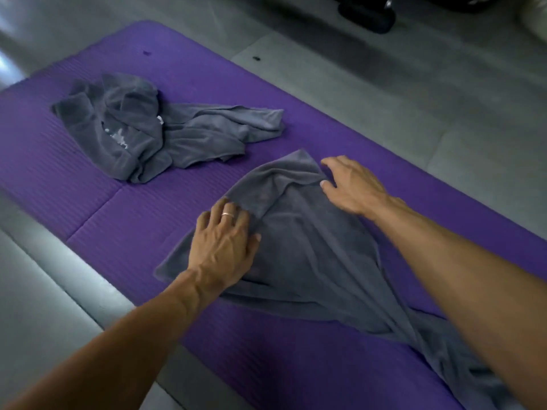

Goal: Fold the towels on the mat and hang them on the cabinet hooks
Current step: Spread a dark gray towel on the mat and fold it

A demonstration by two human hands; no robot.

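A grey towel [313,255] lies partly spread and wrinkled on the purple mat [142,220], trailing toward the lower right corner. My left hand [225,244], with a ring on one finger, rests flat on the towel's left part, fingers apart. My right hand [352,184] lies at the towel's far right edge, thumb and fingers touching the cloth near its top corner; a firm grip cannot be made out. A second grey towel [154,131] sits crumpled in a heap farther back on the left of the mat. No cabinet hooks are in view.
Grey tiled floor [384,93] surrounds the mat. A dark object [367,13] stands on the floor at the top, beyond the mat's far edge. A pale raised strip [59,279] runs along the mat's left side.
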